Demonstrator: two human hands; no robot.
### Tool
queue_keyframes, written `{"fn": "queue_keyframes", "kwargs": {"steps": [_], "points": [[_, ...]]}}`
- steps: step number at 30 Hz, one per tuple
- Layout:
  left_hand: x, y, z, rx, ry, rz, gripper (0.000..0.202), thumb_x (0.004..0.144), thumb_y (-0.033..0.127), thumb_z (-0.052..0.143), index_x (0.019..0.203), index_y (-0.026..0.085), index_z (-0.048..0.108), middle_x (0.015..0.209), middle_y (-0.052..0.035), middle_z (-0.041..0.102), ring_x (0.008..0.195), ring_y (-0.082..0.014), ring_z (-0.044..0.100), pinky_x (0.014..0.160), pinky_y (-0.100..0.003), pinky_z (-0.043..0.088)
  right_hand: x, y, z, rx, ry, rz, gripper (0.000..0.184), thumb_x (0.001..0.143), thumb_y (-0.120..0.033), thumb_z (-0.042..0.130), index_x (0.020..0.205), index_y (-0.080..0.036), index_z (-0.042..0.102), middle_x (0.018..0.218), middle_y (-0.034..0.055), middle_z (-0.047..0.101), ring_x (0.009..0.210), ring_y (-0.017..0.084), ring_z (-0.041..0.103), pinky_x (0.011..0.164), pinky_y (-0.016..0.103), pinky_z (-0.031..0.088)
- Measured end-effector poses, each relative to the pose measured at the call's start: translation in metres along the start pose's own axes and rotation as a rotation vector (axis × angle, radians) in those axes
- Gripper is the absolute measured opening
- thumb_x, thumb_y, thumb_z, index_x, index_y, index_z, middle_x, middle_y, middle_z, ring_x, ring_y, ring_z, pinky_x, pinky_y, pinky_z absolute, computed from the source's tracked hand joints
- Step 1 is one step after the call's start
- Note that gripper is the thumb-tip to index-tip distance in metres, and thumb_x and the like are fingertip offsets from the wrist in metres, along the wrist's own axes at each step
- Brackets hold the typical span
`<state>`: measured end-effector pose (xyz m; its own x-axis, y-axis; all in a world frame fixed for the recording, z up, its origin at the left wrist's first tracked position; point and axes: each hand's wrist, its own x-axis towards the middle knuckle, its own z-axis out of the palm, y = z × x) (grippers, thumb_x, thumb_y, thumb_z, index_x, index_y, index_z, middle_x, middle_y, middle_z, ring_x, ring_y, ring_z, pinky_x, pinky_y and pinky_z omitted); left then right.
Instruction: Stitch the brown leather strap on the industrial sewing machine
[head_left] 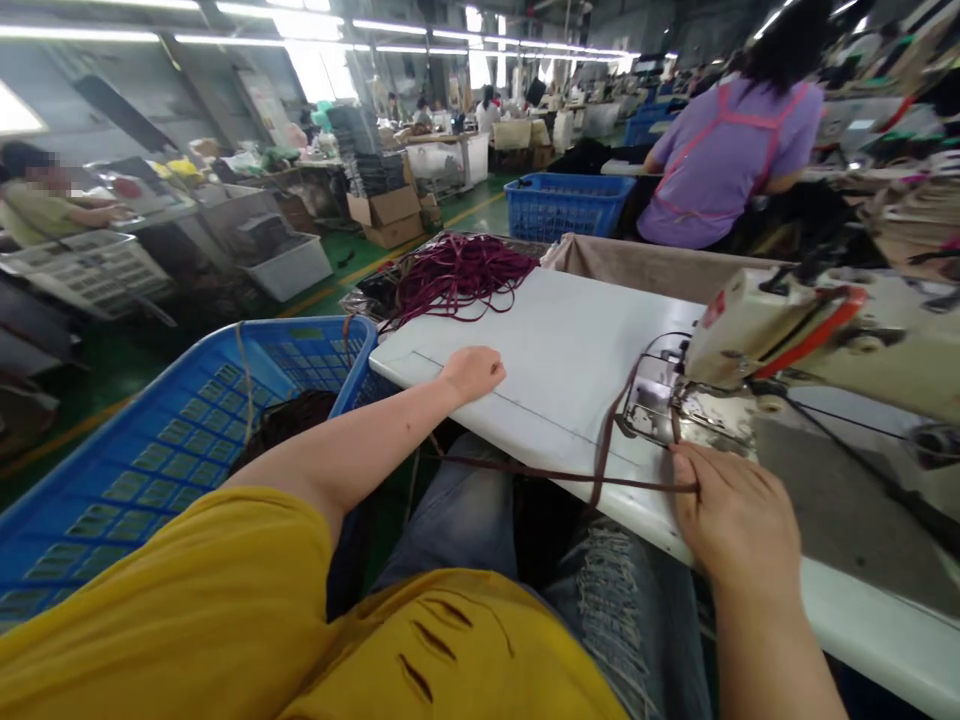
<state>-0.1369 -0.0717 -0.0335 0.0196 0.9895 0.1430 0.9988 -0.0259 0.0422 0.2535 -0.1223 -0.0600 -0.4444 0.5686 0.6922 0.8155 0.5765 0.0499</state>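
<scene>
My left hand (474, 372) rests on the white table (555, 350) near its left edge, fingers curled into a loose fist with nothing in them. My right hand (731, 515) lies at the table's front edge, fingers pinched on a thin dark brown strap (600, 470). The strap loops up to the needle area of the cream sewing machine (787, 330) and trails left off the table. A heap of maroon straps (457, 275) lies at the table's far left corner.
A large blue plastic crate (187, 430) stands to my left, beside my knees. Behind the table a person in a purple shirt (731, 150) sits with their back to me, next to another blue basket (562, 205). Cardboard boxes and other workers fill the back.
</scene>
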Motion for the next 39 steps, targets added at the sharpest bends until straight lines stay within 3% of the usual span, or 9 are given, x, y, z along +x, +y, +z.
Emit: {"fn": "queue_keyframes", "kwargs": {"steps": [12,22,31,39], "points": [[-0.002,-0.001,-0.004,-0.033,-0.015,-0.003,0.028,0.097,0.024,0.052,0.092,0.014,0.077,0.102,-0.0155,0.077,0.097,-0.0268,0.069,0.084,-0.038,0.051,0.008,-0.006,-0.004,-0.019,0.010,-0.028,0.037,0.107,-0.032,0.040,0.111,-0.012,0.071,0.106,0.0151,0.077,0.091,0.031,0.071,0.087,0.043,0.049],[-0.004,0.005,-0.007,-0.036,-0.001,-0.006,0.024,0.095,0.023,0.052,0.082,0.017,0.072,0.096,-0.0126,0.076,0.091,-0.0255,0.069,0.077,-0.035,0.048,0.003,0.001,-0.002,0.002,0.007,-0.019,0.031,0.108,-0.032,0.047,0.106,-0.016,0.073,0.105,0.0110,0.078,0.095,0.026,0.072,0.096,0.042,0.049],[-0.001,-0.002,0.006,-0.020,0.028,0.045,0.027,0.095,0.027,0.047,0.071,0.022,0.057,0.083,-0.0083,0.072,0.080,-0.0238,0.065,0.069,-0.034,0.038,0.000,-0.002,-0.008,0.022,-0.075,0.098,0.032,0.110,-0.029,0.045,0.111,-0.018,0.075,0.114,0.0084,0.078,0.105,0.024,0.071,0.105,0.043,0.047],[-0.001,-0.001,0.006,-0.016,0.012,0.030,0.028,0.095,0.030,0.044,0.069,0.023,0.053,0.082,-0.0075,0.070,0.080,-0.0240,0.064,0.069,-0.034,0.038,-0.001,-0.004,-0.008,0.056,-0.104,0.146,0.030,0.110,-0.028,0.046,0.112,-0.019,0.075,0.117,0.0073,0.077,0.107,0.023,0.071,0.108,0.043,0.046]]}}
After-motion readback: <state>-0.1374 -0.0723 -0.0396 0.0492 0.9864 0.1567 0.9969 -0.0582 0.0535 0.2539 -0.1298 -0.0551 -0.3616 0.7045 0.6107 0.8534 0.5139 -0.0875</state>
